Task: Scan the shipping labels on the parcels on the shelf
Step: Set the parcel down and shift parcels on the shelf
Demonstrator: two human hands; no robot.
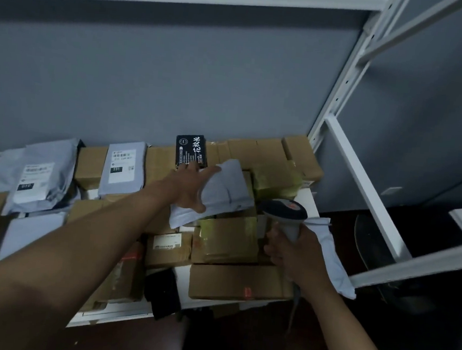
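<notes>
My left hand (191, 187) reaches over the shelf and grips a grey poly mailer (224, 195) by its left edge, thumb on top; the side facing me shows no label. My right hand (294, 253) holds the handle of a grey barcode scanner (285, 211), whose head points left toward the mailer. Cardboard parcels (226, 238) fill the shelf under both hands. A black box with white lettering (190, 151) stands just behind my left fingers. Further left lie a grey mailer with a "231" label (123, 165) and another labelled mailer (36, 177).
White shelf uprights and beams (361, 185) frame the right side. A grey mailer (334, 254) hangs over the shelf's right edge behind my right hand. A grey wall backs the shelf. A black item (162, 293) lies at the front edge; the floor below is dark.
</notes>
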